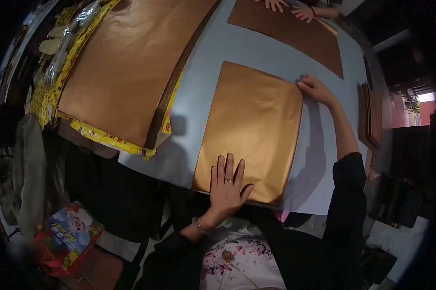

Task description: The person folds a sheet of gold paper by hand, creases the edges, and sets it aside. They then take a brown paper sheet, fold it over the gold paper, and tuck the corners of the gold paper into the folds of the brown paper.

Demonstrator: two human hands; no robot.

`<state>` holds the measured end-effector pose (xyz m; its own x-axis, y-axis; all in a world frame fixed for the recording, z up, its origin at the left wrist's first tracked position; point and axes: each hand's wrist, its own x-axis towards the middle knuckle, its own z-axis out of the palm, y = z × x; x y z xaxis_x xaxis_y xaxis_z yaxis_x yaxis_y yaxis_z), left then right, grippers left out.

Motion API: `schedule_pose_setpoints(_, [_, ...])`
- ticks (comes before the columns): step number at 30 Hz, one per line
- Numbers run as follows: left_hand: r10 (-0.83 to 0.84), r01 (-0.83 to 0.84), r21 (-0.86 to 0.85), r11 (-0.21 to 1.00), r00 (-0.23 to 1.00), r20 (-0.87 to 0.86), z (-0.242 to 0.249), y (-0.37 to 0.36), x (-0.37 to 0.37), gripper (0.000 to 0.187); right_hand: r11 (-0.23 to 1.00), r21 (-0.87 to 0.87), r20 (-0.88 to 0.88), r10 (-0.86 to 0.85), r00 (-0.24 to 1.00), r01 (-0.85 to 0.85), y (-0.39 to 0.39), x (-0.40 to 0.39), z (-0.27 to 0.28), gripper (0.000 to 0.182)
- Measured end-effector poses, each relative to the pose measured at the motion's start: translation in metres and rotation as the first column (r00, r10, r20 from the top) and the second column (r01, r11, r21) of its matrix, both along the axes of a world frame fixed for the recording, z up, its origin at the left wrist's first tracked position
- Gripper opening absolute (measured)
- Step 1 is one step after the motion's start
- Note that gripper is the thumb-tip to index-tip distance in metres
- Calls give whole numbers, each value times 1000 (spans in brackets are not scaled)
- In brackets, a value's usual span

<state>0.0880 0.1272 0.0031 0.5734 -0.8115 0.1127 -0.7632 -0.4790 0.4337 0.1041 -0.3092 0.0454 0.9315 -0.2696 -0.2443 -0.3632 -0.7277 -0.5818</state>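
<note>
A gold paper sheet (pixel 249 123), apparently folded over along its right side, lies on the pale blue tabletop in front of me. My left hand (pixel 227 188) rests flat on its near part, fingers spread, with a ring on one finger. At the sheet's far right corner is my right hand (pixel 315 90), its fingers curled and closed on the paper edge. Whatever lies under those fingertips is hidden.
To the left, a thick stack of copper-coloured sheets (pixel 135 63) sits on yellow printed wrapping (pixel 106 138). Across the table, another person's hands (pixel 302 13) press on a brown sheet (pixel 285 26). Brown boards (pixel 369 116) stand at the right edge. A colourful bag (pixel 73 232) is below left.
</note>
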Motion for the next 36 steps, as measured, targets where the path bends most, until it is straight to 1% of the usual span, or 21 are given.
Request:
schedule_pose_setpoints(2, [-5,5,8,1000,1000,-2,0,0,1,72,999,-39,26,3,1000,-2,2,-1,-1,39])
schedule_pose_setpoints(5, [-14,14,2,1000,1000,4,1,0,1,77,995,-95,-4,-16,1000,16,5,-1,1,39])
schedule_pose_setpoints(7, [-7,5,-54,999,999,-31,-1,-1,0,84,995,-97,6,-12,1000,13,6,-1,0,36])
schedule_pose_setpoints(9, [-10,8,-63,998,999,-33,-1,0,1,88,995,-99,15,-8,1000,10,7,0,-2,33])
schedule_pose_setpoints(10, [-15,12,-74,997,999,-35,-1,0,1,92,988,-157,35,-2,999,8,6,0,-4,33])
schedule_pose_setpoints(11, [-18,15,-72,997,999,-38,0,0,1,92,977,-214,53,3,999,8,6,-1,-6,33])
schedule_pose_setpoints(15, [-17,14,-46,999,998,-67,1,-1,0,95,976,-210,39,-45,998,52,14,-4,-1,34])
schedule_pose_setpoints(17, [-15,12,-48,999,998,-62,0,-1,0,97,955,-295,49,2,999,12,14,-4,-4,30])
schedule_pose_setpoints(18, [-13,10,-50,999,998,-59,0,-1,0,96,956,-293,50,0,999,15,16,-5,-6,30])
schedule_pose_setpoints(20, [-16,13,-50,999,998,-56,-1,-1,0,95,954,-273,203,-68,977,123,21,-7,-8,25])
schedule_pose_setpoints(21, [-12,10,-56,998,999,-46,-1,-1,1,95,954,-270,203,-77,976,131,25,-8,-10,25])
schedule_pose_setpoints(23, [-10,8,-44,999,999,-31,1,-2,0,93,826,-478,511,-15,859,298,42,-3,-12,21])
schedule_pose_setpoints(25, [-22,21,-48,999,999,-28,5,-2,1,94,857,-380,619,-45,784,350,111,0,5,18])
schedule_pose_setpoints(26, [-19,18,-46,999,999,-25,6,-2,2,94,909,-328,673,36,739,255,154,-3,4,21])
schedule_pose_setpoints(27, [-31,30,-41,999,1000,-5,3,-1,2,95,963,-256,533,72,843,80,193,-10,8,26])
schedule_pose_setpoints(28, [-34,36,-54,998,999,22,2,-1,2,95,964,-121,355,264,897,-236,216,-11,11,38])
schedule_pose_setpoints(29, [-37,40,-68,997,998,49,2,-2,2,95,918,-159,324,397,859,-364,239,-20,3,44])
schedule_pose_setpoints(30, [-45,44,19,999,998,37,4,-1,2,94,851,-190,288,524,801,-489,252,-28,-8,51])
schedule_pose_setpoints(31, [-64,63,17,998,997,36,4,-2,2,94,860,-192,287,510,811,-473,250,-33,-17,51])
schedule_pose_setpoints(33, [-39,39,-11,999,999,32,3,-2,1,94,829,-303,142,527,838,-470,242,-37,-31,60])
schedule_pose_setpoints(36, [-37,36,9,999,999,40,7,-4,1,94,883,-337,128,385,914,-325,205,-34,-28,59])
